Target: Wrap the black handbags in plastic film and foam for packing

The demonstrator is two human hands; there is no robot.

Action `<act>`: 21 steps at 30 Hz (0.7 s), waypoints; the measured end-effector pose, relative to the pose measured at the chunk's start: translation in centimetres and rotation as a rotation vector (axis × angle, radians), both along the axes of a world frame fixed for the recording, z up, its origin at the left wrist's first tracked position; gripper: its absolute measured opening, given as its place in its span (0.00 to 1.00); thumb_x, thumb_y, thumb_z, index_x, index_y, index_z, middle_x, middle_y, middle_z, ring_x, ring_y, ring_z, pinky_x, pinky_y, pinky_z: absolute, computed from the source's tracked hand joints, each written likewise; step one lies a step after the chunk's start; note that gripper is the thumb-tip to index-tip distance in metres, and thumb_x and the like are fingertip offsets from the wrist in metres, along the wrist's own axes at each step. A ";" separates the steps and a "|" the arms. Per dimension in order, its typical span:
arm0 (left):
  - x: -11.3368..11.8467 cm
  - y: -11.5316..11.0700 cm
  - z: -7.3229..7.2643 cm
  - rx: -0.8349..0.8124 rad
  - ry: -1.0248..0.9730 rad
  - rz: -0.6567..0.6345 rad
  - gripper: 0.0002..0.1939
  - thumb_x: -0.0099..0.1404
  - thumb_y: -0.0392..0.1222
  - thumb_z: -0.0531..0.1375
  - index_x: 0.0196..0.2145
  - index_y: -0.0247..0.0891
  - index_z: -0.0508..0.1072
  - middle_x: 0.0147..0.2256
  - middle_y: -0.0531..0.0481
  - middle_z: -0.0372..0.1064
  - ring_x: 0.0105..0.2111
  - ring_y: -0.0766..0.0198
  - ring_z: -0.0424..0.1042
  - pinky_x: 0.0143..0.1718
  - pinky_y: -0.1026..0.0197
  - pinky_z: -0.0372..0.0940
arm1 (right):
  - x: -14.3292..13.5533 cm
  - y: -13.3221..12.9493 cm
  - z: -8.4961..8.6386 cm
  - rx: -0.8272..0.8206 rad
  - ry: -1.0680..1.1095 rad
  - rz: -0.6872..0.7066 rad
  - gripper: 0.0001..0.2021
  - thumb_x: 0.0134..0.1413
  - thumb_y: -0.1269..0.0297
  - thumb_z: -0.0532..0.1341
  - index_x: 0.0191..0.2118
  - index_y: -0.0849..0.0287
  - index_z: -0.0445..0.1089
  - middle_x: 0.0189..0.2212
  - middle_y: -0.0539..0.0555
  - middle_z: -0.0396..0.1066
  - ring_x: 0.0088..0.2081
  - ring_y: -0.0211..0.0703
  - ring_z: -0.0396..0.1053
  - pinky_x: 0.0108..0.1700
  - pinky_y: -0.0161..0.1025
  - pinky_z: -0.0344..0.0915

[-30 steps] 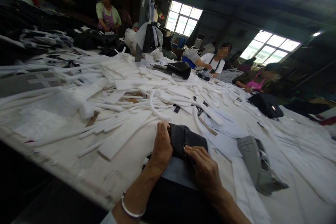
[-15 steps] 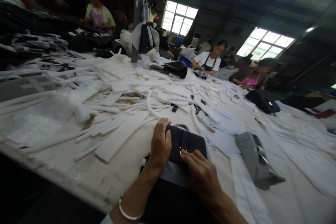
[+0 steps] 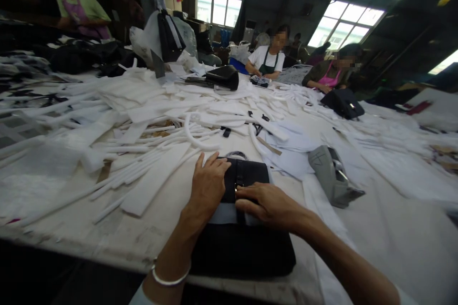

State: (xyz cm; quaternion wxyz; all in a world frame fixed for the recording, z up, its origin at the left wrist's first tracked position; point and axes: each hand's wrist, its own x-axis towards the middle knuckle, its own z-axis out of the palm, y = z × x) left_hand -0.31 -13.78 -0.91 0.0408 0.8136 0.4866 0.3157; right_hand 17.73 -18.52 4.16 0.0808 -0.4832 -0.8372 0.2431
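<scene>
A black bag (image 3: 246, 250) lies at the table's near edge, its front flap (image 3: 255, 171) facing up. Down the middle of the flap runs a strap (image 3: 240, 167) with a small gold-coloured buckle (image 3: 236, 189). My left hand (image 3: 209, 178) rests on the flap's left side, fingers stretched toward its top edge. At the buckle, my right hand (image 3: 263, 202) is closed, its thumb and fingertips pinching the strap end there. A grey strip (image 3: 223, 213) shows below the flap, partly covered by both hands.
White foam strips and tubes (image 3: 150, 176) cover much of the table. A grey tape dispenser (image 3: 332, 176) stands to the right. Black bags (image 3: 223, 77) lie farther back. Several people work across the table, one in a green apron (image 3: 268, 64).
My view has shifted, so more of the bag's lower body shows. My left fingers are more spread over the flap. The right hand has stayed at the buckle, its wrist now turned more sideways.
</scene>
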 end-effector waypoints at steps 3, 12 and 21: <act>-1.0 -0.5 0.0 -0.014 0.003 -0.156 0.24 0.63 0.24 0.48 0.50 0.40 0.72 0.51 0.49 0.71 0.56 0.60 0.65 0.61 0.49 0.56 | 0.6 2.0 1.7 -0.219 0.043 0.029 0.23 0.67 0.55 0.47 0.30 0.58 0.75 0.24 0.49 0.71 0.24 0.36 0.64 0.29 0.33 0.58; -5.0 -1.0 1.2 0.120 0.099 -0.002 0.16 0.67 0.33 0.50 0.45 0.39 0.74 0.46 0.47 0.75 0.47 0.58 0.72 0.51 0.55 0.67 | 0.2 4.8 2.0 -0.235 -0.064 0.038 0.09 0.51 0.64 0.60 0.30 0.51 0.80 0.25 0.46 0.76 0.28 0.37 0.70 0.30 0.31 0.60; 0.5 -1.9 -4.7 0.214 0.420 -0.183 0.23 0.71 0.38 0.47 0.62 0.35 0.58 0.62 0.44 0.56 0.63 0.58 0.53 0.62 0.49 0.53 | 0.0 -1.3 -2.0 0.103 0.071 -0.104 0.11 0.55 0.71 0.58 0.38 0.52 0.78 0.40 0.51 0.78 0.42 0.45 0.74 0.46 0.38 0.66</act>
